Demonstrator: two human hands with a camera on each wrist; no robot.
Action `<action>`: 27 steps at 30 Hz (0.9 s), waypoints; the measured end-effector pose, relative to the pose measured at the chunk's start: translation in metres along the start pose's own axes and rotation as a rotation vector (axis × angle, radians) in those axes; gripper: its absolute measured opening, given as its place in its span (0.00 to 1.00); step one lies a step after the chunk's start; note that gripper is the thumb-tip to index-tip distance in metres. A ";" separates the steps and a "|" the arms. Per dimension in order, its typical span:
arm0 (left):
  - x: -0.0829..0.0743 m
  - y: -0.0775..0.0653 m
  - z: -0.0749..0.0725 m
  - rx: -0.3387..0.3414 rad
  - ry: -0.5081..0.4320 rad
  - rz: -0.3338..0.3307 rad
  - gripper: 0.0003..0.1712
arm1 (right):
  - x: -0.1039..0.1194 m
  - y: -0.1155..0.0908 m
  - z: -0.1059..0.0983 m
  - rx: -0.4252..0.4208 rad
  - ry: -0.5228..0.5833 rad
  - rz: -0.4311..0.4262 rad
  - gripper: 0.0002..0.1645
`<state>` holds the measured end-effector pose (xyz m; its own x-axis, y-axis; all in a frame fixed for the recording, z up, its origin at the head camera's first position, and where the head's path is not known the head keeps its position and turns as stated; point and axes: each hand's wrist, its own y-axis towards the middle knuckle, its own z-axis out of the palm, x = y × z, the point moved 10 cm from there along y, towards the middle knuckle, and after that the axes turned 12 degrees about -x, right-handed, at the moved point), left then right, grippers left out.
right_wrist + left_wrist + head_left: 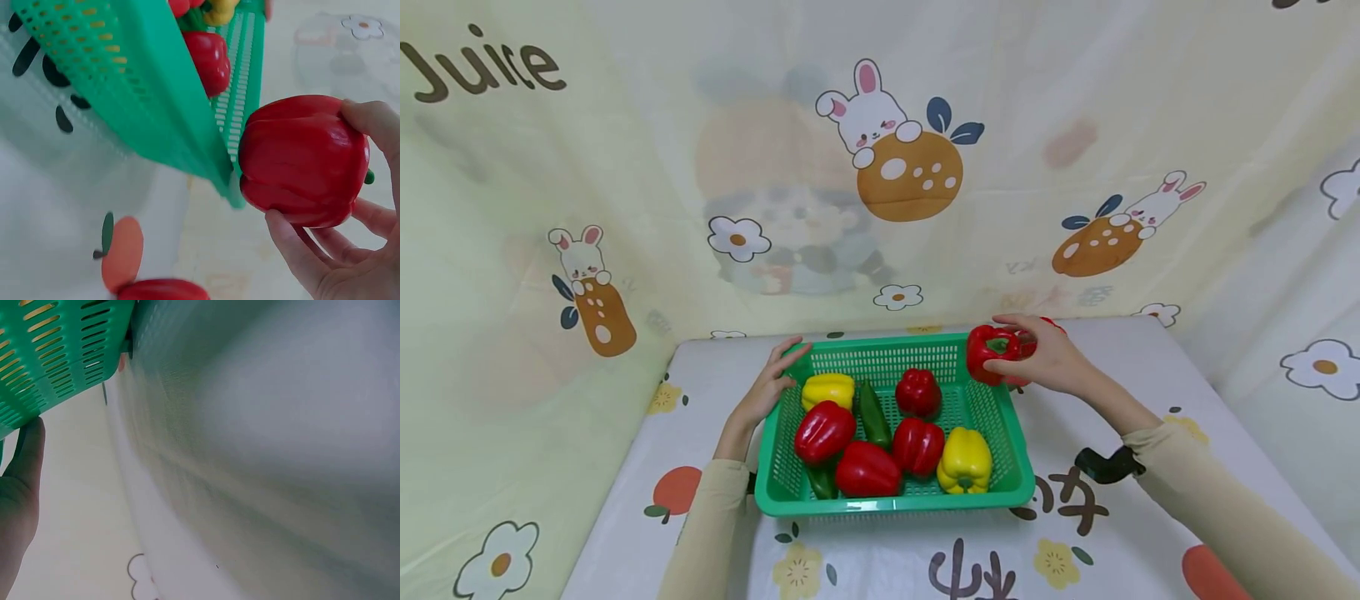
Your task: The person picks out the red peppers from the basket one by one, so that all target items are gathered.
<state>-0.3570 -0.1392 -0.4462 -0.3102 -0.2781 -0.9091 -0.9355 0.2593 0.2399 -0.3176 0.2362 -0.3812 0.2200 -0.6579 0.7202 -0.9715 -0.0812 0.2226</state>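
My right hand [1052,358] grips a red bell pepper [985,354] at the far right corner of a green plastic basket [895,505]. In the right wrist view the thumb and fingers hold this pepper [303,159] from its stem side, beside the basket wall [181,119]. My left hand [767,387] rests on the basket's left rim near the far corner, fingers extended. The left wrist view shows one finger [30,450] against the basket's outside. Inside lie several red bell peppers [868,469], yellow bell peppers [965,461] and a long green pepper [874,415].
Another red pepper [164,290] lies on the table outside the basket, mostly hidden behind my right hand in the head view. A patterned cloth [850,567] covers the table. A printed curtain [895,250] hangs behind it and along the sides.
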 end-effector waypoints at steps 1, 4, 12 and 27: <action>0.000 0.000 0.000 0.001 -0.001 0.000 0.36 | -0.003 0.000 -0.004 -0.013 -0.011 0.003 0.46; -0.001 0.000 0.001 0.004 -0.004 -0.003 0.36 | -0.013 -0.002 -0.016 -0.042 -0.018 0.010 0.45; 0.000 0.000 0.001 0.001 -0.004 0.002 0.36 | -0.048 -0.008 -0.039 -0.128 -0.086 0.035 0.44; 0.002 0.000 0.000 -0.008 -0.006 -0.005 0.36 | -0.115 -0.028 -0.046 -0.159 -0.113 0.159 0.47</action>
<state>-0.3576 -0.1394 -0.4482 -0.3045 -0.2735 -0.9124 -0.9383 0.2509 0.2379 -0.3118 0.3489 -0.4401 0.0459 -0.7332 0.6784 -0.9652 0.1426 0.2194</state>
